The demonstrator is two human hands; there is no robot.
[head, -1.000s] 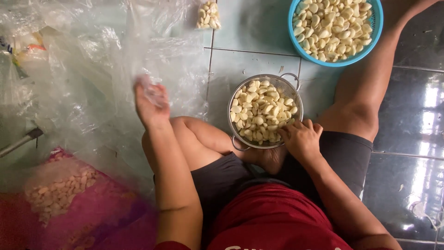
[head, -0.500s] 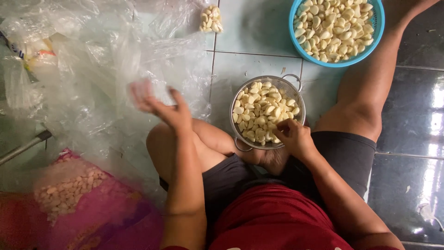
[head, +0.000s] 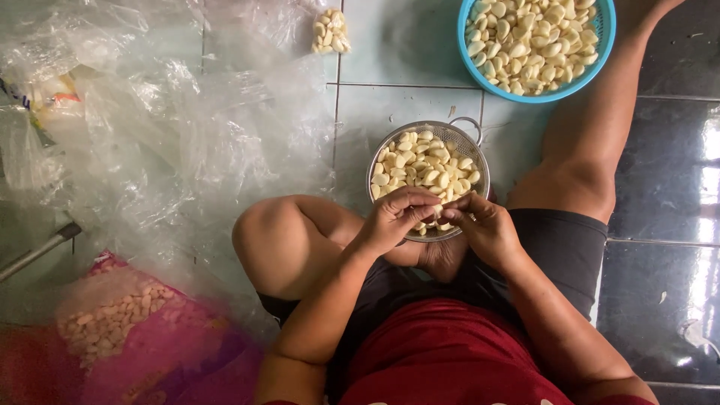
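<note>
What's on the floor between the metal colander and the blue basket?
Only bare pale floor tile lies between the metal colander and the blue basket in the head view.

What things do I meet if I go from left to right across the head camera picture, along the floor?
Pink bag of cloves → clear plastic sheets → small clear bag of cloves → metal colander with both hands at its near rim, left hand then right hand → blue basket of cloves → dark floor tiles.
</note>
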